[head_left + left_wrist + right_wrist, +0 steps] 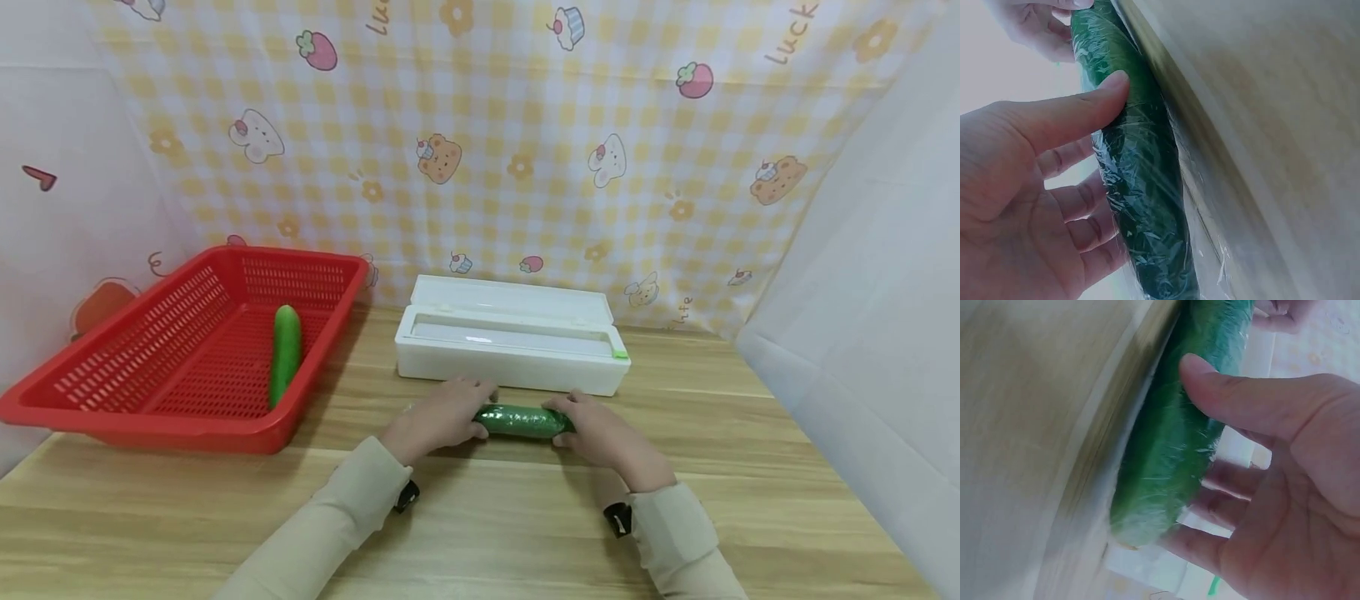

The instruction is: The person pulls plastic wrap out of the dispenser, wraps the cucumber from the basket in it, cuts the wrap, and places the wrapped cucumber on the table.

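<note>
A green cucumber [523,421] wrapped in clear plastic film lies sideways just above or on the table, in front of a white box. At its left end my left hand [447,414] grips it, thumb on the near side and fingers behind. My right hand [598,428] holds the right end in the same manner. Close up in the left wrist view, wrinkled film covers the cucumber [1141,187], and loose film trails past its end. The right wrist view shows film drawn over the rounded tip of the cucumber [1166,456].
Behind the hands stands a long white cling film box [510,367], its lid [513,300] raised, with a green piece at its right end. A red basket [187,429] on the left contains another cucumber [286,354]. A patterned cloth [517,167] hangs behind the wooden table [510,533].
</note>
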The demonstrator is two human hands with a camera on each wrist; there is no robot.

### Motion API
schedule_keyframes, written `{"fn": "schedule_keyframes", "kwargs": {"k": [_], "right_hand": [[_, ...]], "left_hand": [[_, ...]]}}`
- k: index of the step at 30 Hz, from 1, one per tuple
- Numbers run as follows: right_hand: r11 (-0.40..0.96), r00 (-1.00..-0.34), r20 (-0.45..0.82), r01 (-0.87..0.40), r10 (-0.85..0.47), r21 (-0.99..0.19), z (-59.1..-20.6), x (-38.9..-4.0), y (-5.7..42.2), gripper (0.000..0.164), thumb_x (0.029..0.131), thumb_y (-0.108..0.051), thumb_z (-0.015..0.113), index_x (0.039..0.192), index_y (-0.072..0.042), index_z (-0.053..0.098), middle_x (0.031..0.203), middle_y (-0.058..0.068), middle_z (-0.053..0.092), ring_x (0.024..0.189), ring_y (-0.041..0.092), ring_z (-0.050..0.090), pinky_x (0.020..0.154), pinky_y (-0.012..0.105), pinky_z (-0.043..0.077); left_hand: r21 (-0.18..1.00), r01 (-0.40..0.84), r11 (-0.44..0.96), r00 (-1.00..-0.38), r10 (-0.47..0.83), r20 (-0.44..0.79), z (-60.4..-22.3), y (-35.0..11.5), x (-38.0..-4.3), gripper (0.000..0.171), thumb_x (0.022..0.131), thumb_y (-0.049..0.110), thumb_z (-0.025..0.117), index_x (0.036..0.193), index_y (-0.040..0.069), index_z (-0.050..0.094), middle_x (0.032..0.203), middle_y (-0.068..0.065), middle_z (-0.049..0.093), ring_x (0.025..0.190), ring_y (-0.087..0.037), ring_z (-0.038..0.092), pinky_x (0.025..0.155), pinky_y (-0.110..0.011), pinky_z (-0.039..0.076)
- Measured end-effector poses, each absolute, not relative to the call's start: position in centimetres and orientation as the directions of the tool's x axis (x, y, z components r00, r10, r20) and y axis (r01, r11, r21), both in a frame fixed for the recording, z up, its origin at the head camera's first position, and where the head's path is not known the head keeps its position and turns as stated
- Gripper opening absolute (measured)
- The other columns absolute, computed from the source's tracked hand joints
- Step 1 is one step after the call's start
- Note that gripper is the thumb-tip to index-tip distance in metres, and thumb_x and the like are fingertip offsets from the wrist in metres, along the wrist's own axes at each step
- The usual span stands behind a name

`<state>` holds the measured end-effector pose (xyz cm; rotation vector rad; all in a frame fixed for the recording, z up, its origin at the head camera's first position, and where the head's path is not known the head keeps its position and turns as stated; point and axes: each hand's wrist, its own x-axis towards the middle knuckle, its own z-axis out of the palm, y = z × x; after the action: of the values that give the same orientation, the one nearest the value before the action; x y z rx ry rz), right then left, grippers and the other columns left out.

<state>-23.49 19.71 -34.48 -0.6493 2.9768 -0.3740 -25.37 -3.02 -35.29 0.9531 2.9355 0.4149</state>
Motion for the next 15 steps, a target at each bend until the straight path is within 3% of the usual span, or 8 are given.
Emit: {"fn": "schedule_keyframes", "kwargs": {"k": [5, 8, 12, 15], "right_hand": [[0.894, -0.915, -0.021, -0.390, -0.404, -0.220, -34.6, -23.5, 19.7, 0.057, 0.078, -0.008, 0.072, 0.131, -0.008, 0.052, 0.103, 0.015, 0.049, 0.092, 0.024, 0.046, 0.084, 0.043, 0.045], [0.890, -0.913, -0.029, -0.389, -0.407, -0.239, -34.5, -23.6, 19.8, 0.059, 0.078, -0.007, 0.072, 0.132, -0.005, 0.050, 0.109, 0.015, 0.052, 0.099, 0.027, 0.051, 0.088, 0.045, 0.046], [0.863, -0.914, -0.032, -0.371, -0.405, -0.344, -33.7, -23.6, 20.1, 0.052, 0.082, -0.011, 0.069, 0.129, 0.000, 0.049, 0.122, 0.017, 0.056, 0.111, 0.031, 0.053, 0.094, 0.047, 0.043], [0.831, -0.910, 0.010, -0.384, -0.415, -0.402, -32.7, -23.5, 20.4, 0.042, 0.084, -0.016, 0.067, 0.121, -0.002, 0.053, 0.113, 0.013, 0.062, 0.101, 0.023, 0.058, 0.088, 0.043, 0.047]], "left_hand": [[0.244, 0.569, 0.785, -0.818, 0.571, 0.073, -35.2, -3.1, -25.4, 0.034, 0.083, 0.025, 0.070, 0.111, 0.011, 0.058, 0.106, -0.002, 0.063, 0.096, -0.017, 0.057, 0.086, -0.033, 0.047], [0.244, 0.557, 0.794, -0.826, 0.561, 0.058, -35.2, -3.2, -25.4, 0.032, 0.085, 0.026, 0.068, 0.111, 0.010, 0.058, 0.105, -0.002, 0.064, 0.093, -0.016, 0.057, 0.084, -0.033, 0.048], [0.242, 0.525, 0.816, -0.842, 0.540, 0.008, -35.2, -3.4, -25.5, 0.035, 0.084, 0.029, 0.068, 0.112, 0.010, 0.059, 0.101, 0.000, 0.063, 0.085, -0.013, 0.054, 0.076, -0.030, 0.045], [0.244, 0.518, 0.820, -0.844, 0.536, -0.006, -35.0, -3.5, -25.5, 0.040, 0.082, 0.034, 0.070, 0.112, 0.011, 0.059, 0.097, 0.002, 0.061, 0.080, -0.013, 0.050, 0.073, -0.029, 0.042]]}}
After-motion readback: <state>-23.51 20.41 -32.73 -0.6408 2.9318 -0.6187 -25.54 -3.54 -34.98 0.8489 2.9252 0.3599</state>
